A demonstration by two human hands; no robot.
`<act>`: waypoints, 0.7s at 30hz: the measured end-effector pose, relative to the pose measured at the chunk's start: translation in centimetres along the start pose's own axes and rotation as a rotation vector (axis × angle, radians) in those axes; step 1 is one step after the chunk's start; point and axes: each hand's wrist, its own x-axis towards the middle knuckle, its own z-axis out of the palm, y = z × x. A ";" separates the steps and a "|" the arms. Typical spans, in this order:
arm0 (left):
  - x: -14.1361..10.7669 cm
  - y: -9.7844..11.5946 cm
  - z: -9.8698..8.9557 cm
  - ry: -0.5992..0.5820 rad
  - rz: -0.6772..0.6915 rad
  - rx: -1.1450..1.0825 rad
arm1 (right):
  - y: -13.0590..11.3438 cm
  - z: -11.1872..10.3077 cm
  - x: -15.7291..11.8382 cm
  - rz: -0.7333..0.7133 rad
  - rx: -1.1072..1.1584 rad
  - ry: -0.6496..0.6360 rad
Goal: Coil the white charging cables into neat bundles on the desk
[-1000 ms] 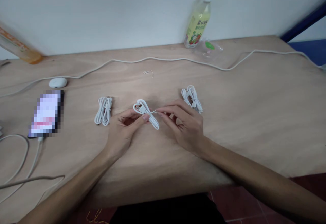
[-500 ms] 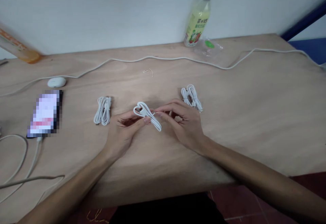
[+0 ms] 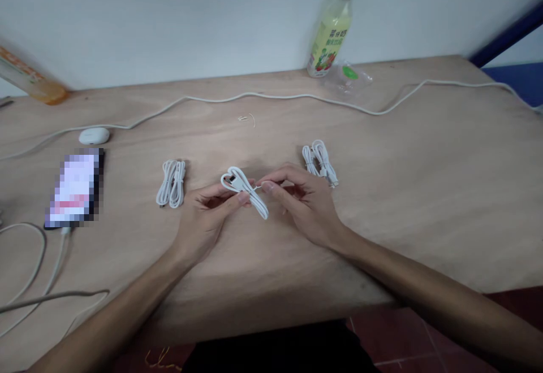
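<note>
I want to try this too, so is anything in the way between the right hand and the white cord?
Nothing visible is. Only the thin tie bridges the little gap: the right hand pinches it, and the left hand holds the white cord.

The held cable is white, the tabletop light brown.

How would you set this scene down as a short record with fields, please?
left hand: holds a coiled white cable
right hand: pinches the thin tie at that coil's middle
left bundle: tied white cable, on the table near the left hand
right bundle: tied, white, just beyond the right hand
phone: lies at left, screen pixelated
yellow-green bottle: stands at the table's back
</note>
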 end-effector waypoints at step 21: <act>0.0 0.5 0.1 -0.086 -0.129 -0.225 | 0.5 0.0 0.7 0.180 0.346 -0.124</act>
